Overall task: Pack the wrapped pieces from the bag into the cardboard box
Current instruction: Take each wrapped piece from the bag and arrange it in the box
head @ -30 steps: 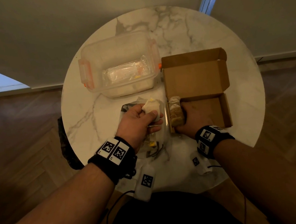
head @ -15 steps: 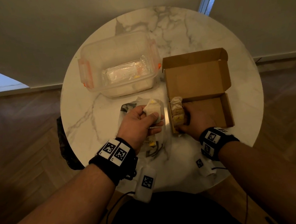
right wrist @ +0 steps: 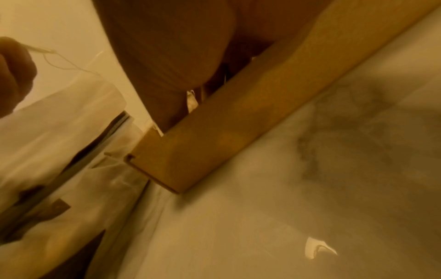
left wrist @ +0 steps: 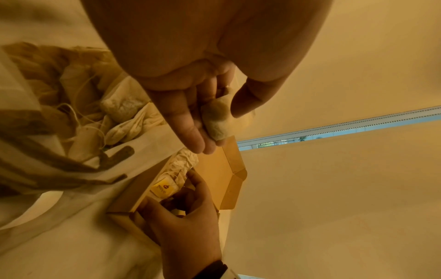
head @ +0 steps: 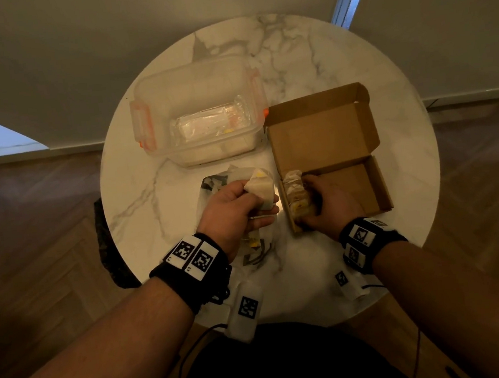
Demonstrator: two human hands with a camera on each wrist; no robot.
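Now left hand (head: 232, 209) pinches one wrapped piece (head: 261, 187) over the bag (left wrist: 59, 117), just left of the cardboard box (head: 329, 137) | right hand (head: 332, 201) grips wrapped pieces (head: 296, 196) at the box's left wall.

Dim, warm indoor lighting is recorded in all views. Strong barrel distortion is noted at the head view's edges. Both wrist views are tinted yellow-orange; the right wrist view is heavily blurred below the grip, with shadow on the table (right wrist: 262, 226).
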